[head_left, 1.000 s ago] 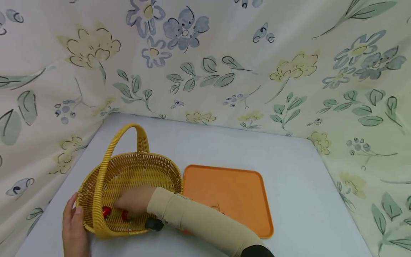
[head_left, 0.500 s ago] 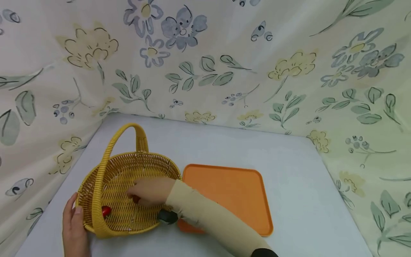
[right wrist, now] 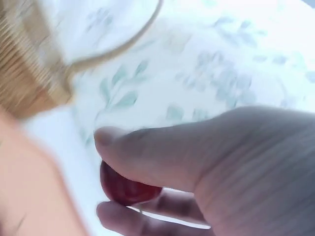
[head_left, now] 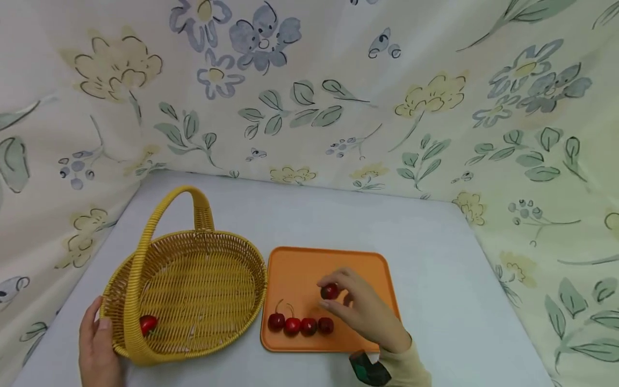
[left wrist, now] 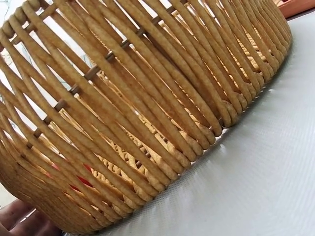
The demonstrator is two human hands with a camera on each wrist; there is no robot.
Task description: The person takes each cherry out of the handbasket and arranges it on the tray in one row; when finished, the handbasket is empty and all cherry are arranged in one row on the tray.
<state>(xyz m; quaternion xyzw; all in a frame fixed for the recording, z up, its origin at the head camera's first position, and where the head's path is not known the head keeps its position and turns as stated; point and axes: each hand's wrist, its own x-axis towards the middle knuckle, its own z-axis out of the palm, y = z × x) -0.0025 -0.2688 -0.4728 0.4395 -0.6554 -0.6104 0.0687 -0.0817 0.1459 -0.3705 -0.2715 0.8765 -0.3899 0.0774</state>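
My right hand [head_left: 365,309] pinches a dark red cherry [head_left: 330,291] between thumb and fingers above the orange tray [head_left: 300,263]; the right wrist view also shows this cherry [right wrist: 125,187]. Several cherries [head_left: 308,326] form a row along the tray's near left part, and some stems show. My left hand [head_left: 99,344] touches the left outer side of the yellow woven basket [head_left: 203,285] with fingers and thumb. Inside the basket, near the handle, lies a glossy red fruit [head_left: 148,324] with a bit of green. The left wrist view shows the basket wall [left wrist: 147,98] close up and part of the left hand.
The basket's tall arched handle [head_left: 137,279] rises above its left part. Basket and tray stand close side by side on a white table [head_left: 435,279]. A floral cloth [head_left: 309,107] hangs behind the table and at its sides.
My right hand has left the basket with a cherry and moved right, over the tray. The row of cherries, earlier hidden by the arm, now shows. The left hand stays at the basket.
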